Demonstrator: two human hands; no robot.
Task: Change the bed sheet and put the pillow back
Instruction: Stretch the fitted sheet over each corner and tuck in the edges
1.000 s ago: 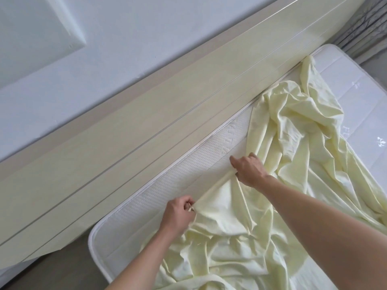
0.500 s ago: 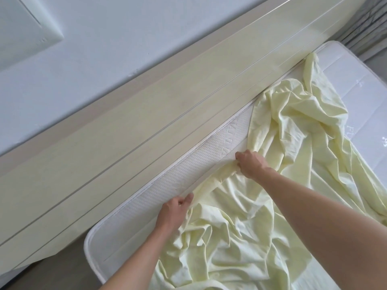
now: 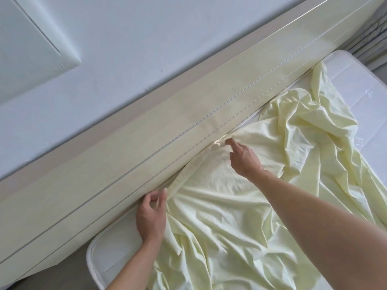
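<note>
A crumpled pale yellow bed sheet (image 3: 240, 206) lies over the white mattress (image 3: 117, 252). Its top edge runs along the gap below the cream headboard (image 3: 125, 168). My left hand (image 3: 150, 214) is at that edge near the mattress's left corner, and its curled fingers pinch the hem. Further right, my right hand (image 3: 243, 158) lies on the sheet, its index fingertip pressing the fabric into the headboard gap. No pillow is in view.
A white wall (image 3: 146, 49) rises behind the headboard. Bare mattress shows at the near left corner and at the far right (image 3: 366, 97). Grey curtain folds (image 3: 374, 34) hang at the top right. A strip of floor (image 3: 69, 273) shows at the lower left.
Both hands have carried the sheet's top edge up across the bare mattress strip to the headboard. The strip is now covered, and my right hand has shifted from gripping to pressing.
</note>
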